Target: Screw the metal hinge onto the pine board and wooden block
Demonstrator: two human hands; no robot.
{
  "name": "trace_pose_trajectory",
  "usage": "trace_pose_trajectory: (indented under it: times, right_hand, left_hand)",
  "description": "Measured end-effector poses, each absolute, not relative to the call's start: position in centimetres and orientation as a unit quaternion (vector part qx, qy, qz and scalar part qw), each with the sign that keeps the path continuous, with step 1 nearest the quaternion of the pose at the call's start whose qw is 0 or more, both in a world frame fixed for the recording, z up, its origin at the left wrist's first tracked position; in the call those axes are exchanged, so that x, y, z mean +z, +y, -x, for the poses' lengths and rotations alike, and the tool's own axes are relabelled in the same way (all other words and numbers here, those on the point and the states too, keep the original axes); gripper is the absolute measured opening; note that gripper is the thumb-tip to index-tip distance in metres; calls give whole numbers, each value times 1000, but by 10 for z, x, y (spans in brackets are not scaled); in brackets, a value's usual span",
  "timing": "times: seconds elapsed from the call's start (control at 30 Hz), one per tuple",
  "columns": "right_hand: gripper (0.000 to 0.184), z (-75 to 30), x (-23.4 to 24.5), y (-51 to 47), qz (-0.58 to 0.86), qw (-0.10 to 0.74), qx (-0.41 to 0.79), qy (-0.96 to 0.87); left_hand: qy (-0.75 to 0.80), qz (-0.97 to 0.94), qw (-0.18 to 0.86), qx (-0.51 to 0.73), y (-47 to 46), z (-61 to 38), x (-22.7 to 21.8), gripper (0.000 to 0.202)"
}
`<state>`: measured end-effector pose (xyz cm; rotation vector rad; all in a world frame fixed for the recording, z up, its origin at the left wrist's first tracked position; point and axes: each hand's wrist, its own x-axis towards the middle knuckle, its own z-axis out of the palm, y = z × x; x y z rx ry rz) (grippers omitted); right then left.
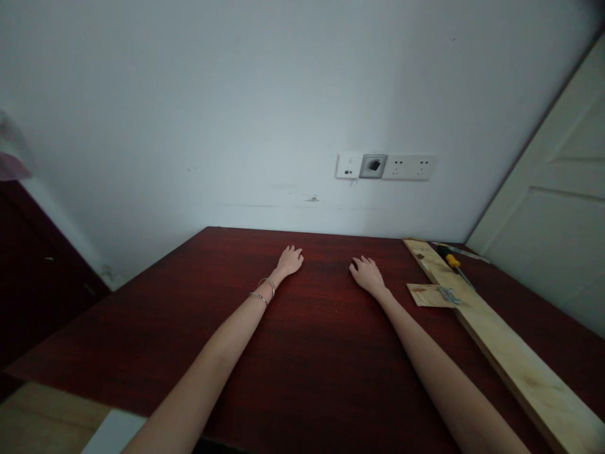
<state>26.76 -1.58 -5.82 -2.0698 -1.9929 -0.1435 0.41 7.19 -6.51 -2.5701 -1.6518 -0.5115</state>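
Both my arms stretch out over a dark red wooden table (189, 328). My left hand (289, 260) lies palm down near the far middle of the table, fingers flat and loosely together, holding nothing; thin bracelets ring its wrist. My right hand (366, 273) rests the same way a little to the right, fingers spread and flat, also empty. Nearest to the right hand is a small brown card (428, 294) with a small metal piece (449, 294) on it.
A long pale wooden plank (515, 362) lies along the table's right side. A screwdriver with a yellow and black handle (451, 258) sits on its far end. Wall sockets (385, 166) are on the white wall. A white door (558, 214) stands at right, dark furniture at left.
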Motion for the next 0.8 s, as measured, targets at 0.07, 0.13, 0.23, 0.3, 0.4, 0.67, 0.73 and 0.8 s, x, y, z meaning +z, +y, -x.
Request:
trace_pose_trajectory:
  times: [0.07,0.13,0.23,0.3,0.4,0.67,0.73,0.8]
  right_hand:
    - [50,-268,-58,-16,712,134,-50,-688]
    - [50,-268,-58,-16,712,136,-49,-687]
    - [49,-269,-57,-17,713,141,-45,-686]
    - [49,-269,-56,-18,712,147,-41,-685]
    - [48,-269,-50,-22,706,155,-34,-690]
    - [54,-305,11,-58,679,174,-49,-711]
    - [54,-327,32,-80,678,180,-60,-710]
    - [55,-353,47,-108,671,187,-69,-714]
  left_hand:
    - [-533,831,25,-156,71,-4,-64,43]
    - [-535,831,27,-150,70,-4,-63,44]
    - [-540,829,28,-144,69,-4,-61,44]
    - [-542,828,27,-141,68,-4,-61,44]
    - [-544,827,23,-140,67,-5,-59,44]
    - [-565,815,-11,-126,78,-9,-34,36]
    - [-566,815,-9,-124,87,-19,-19,36]
    - [-541,833,-5,-120,95,-36,-3,35]
